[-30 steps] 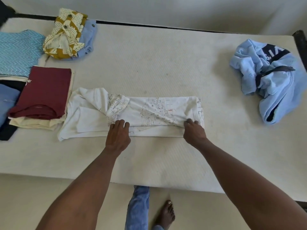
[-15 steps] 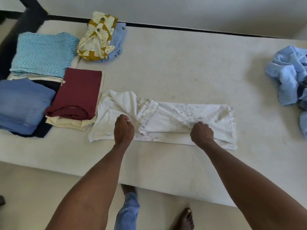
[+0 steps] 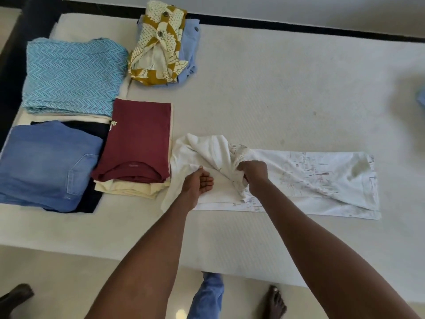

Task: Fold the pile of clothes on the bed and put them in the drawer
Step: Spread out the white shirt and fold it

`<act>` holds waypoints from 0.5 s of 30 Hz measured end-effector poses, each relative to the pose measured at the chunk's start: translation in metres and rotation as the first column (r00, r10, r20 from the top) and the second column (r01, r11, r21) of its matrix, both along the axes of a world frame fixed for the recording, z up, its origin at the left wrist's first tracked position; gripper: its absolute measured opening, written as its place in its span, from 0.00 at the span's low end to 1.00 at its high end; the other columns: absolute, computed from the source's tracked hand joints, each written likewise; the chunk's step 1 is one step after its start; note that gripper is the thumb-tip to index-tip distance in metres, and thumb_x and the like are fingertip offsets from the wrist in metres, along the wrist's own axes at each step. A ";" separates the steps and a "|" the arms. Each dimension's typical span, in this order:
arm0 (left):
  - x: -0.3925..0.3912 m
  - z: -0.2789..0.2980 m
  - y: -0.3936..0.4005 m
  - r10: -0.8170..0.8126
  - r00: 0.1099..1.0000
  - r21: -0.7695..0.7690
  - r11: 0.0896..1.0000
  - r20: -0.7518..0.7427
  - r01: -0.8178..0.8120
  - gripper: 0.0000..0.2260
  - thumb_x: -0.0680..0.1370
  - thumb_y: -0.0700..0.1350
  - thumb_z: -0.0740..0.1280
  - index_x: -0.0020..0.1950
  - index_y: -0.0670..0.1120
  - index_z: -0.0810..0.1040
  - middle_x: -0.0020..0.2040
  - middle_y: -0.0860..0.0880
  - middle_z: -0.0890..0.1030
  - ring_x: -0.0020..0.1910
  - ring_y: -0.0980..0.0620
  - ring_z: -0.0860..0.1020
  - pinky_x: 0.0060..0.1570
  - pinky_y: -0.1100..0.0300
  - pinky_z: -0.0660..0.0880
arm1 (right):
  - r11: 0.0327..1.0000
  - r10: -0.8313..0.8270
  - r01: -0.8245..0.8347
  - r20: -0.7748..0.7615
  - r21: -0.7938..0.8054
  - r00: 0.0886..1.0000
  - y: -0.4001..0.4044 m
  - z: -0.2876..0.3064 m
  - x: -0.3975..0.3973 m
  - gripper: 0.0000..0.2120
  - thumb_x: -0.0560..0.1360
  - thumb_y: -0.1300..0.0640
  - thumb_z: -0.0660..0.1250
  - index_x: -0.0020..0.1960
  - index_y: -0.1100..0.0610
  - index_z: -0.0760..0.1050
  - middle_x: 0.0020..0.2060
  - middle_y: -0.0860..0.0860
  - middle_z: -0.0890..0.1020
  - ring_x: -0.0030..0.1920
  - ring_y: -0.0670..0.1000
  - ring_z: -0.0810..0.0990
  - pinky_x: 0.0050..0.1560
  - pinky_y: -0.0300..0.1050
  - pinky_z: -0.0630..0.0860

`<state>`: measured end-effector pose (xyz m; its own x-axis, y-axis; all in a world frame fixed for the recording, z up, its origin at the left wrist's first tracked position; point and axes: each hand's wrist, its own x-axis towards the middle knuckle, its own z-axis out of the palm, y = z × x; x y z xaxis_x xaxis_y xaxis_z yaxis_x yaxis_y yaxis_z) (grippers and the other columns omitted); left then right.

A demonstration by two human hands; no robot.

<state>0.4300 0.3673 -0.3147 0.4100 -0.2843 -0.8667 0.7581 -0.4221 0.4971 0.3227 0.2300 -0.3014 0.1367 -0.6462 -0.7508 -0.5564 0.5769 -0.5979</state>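
Note:
A white printed shirt (image 3: 310,178) lies folded lengthwise into a long strip near the front of the bed (image 3: 276,100). My right hand (image 3: 253,173) is closed on a bunched sleeve at the strip's left part. My left hand (image 3: 199,181) lies palm up with fingers apart on the white cloth just left of it, holding nothing. To the left are folded stacks: a maroon garment (image 3: 138,143) on cream ones, a denim piece (image 3: 46,162), a turquoise zigzag one (image 3: 73,74), and a mustard patterned one (image 3: 158,42) on pale blue.
A scrap of light blue cloth (image 3: 421,97) shows at the right edge. The black bed frame (image 3: 299,26) runs along the far side by the wall. My jeans leg and bare foot (image 3: 274,302) stand on the floor before the bed.
The view swung left, so the blue pile nearly left the frame. My right hand moved from the strip's right part to the bunched sleeve. My left hand turned palm up.

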 end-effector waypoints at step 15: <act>0.026 0.007 0.073 -0.278 0.955 -0.070 0.960 -0.104 0.272 0.19 0.74 0.47 0.74 0.62 0.41 0.78 0.54 0.41 0.84 0.49 0.43 0.84 0.47 0.51 0.81 | 0.064 0.886 -0.952 -0.422 -0.300 0.193 0.106 0.013 -0.035 0.19 0.79 0.57 0.62 0.69 0.58 0.73 0.66 0.55 0.77 0.65 0.55 0.75 0.68 0.55 0.70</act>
